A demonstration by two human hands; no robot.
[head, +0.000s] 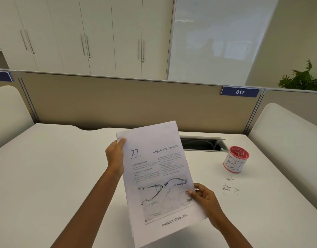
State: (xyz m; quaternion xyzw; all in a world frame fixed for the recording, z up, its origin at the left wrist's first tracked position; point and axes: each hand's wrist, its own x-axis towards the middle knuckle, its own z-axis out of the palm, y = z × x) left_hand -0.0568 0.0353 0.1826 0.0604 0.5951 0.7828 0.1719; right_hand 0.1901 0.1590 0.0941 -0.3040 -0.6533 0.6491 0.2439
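White desk [55, 176]: red cup [236, 162] labelled "BI" at right, small metal scraps [230, 187] near its front, open cable hatch [202, 143] behind. Beige partition [118, 101] at back carries blue "017" tag [240, 91]. White cabinets [82, 33] and plant [302, 79] beyond.

An office cubicle.
Fabric partition [136, 101] with number plate "017" [240, 91], white surface [55, 167], tall cupboards [93, 36], potted plant [302, 79].

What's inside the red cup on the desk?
In the red cup only the patterned inner wall shows; nothing sticks above the rim. The bottom is hidden by its near wall.
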